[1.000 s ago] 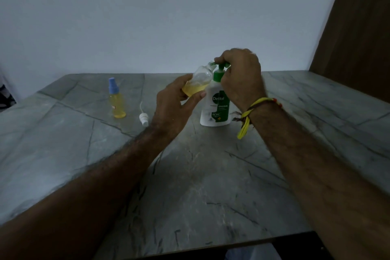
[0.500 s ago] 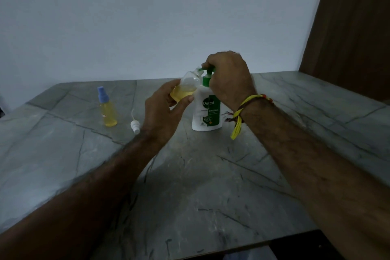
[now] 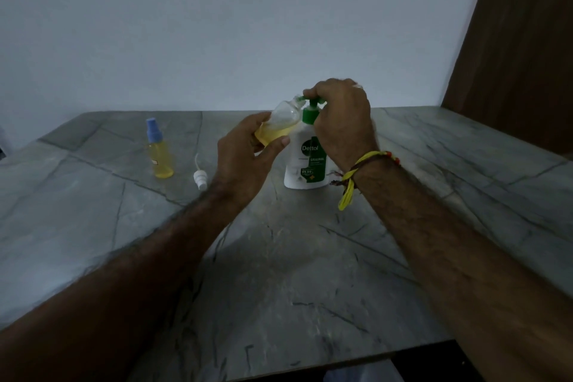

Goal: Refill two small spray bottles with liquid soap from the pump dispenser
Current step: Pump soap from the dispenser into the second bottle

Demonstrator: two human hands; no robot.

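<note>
A white pump dispenser [image 3: 305, 161] with a green label and green pump head stands upright in the middle of the grey stone table [image 3: 279, 273]. My right hand [image 3: 342, 121] curls over the pump head from above. My left hand [image 3: 245, 161] grips a small clear spray bottle [image 3: 280, 125], uncapped and tilted, its mouth at the pump's nozzle; yellow soap fills its lower part. A second small spray bottle [image 3: 159, 150] with a blue cap, full of yellow liquid, stands upright to the left. A white spray cap [image 3: 200, 177] with its tube lies on the table between that bottle and my left wrist.
A pale wall runs behind the table. A brown wooden panel [image 3: 521, 40] rises at the right. The table's near edge [image 3: 372, 353] crosses the bottom of the view, with dark floor below it.
Both hands stay on the bottle and the pump. The pump head now stands a little higher above the dispenser's neck. The view has shifted slightly.
</note>
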